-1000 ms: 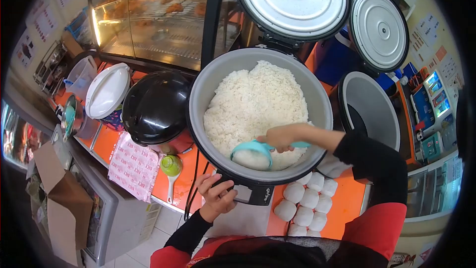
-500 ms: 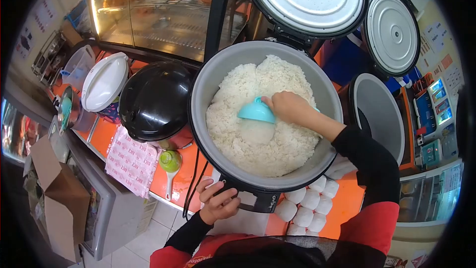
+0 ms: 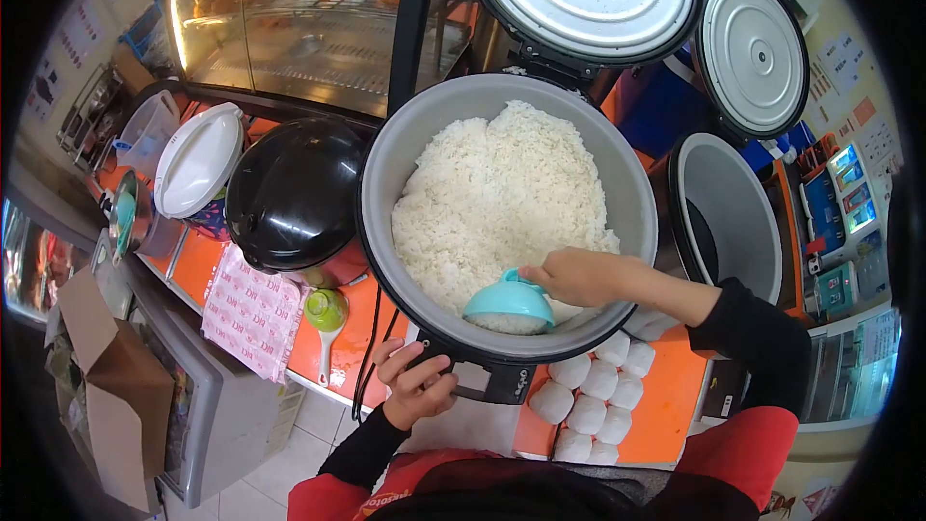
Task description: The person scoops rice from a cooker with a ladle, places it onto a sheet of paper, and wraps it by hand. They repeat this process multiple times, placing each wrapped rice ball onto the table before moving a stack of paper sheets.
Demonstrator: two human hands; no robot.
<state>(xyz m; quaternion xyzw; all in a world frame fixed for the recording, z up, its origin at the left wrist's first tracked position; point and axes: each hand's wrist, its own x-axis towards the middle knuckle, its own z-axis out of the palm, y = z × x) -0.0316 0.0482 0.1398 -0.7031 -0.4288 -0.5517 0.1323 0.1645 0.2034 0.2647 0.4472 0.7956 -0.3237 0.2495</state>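
A large rice cooker point(image 3: 632, 193) stands open in front of me, with a big mound of white cooked rice point(image 3: 497, 193) inside. My right hand point(image 3: 584, 277) grips the small handle of a turquoise cup-shaped scoop point(image 3: 511, 299). The scoop is tilted at the near side of the pot, with rice in its mouth. My left hand point(image 3: 415, 388) has its fingers curled at the left end of the cooker's front handle point(image 3: 506, 384). White wrapped rice portions point(image 3: 598, 410) lie in rows on the orange counter, right of the handle.
A second open cooker point(image 3: 743, 212) is at the right. Left of the pot sits a black-lidded cooker point(image 3: 294, 188), then pink printed paper point(image 3: 249, 314) and a green jar point(image 3: 326, 309) by a white spoon point(image 3: 329, 352). A glass food warmer point(image 3: 289, 29) stands behind.
My right hand has brought the scoop from the middle of the rice toward the pot's near wall. A domed lump of rice under the scoop no longer shows. My left hand stays at the handle.
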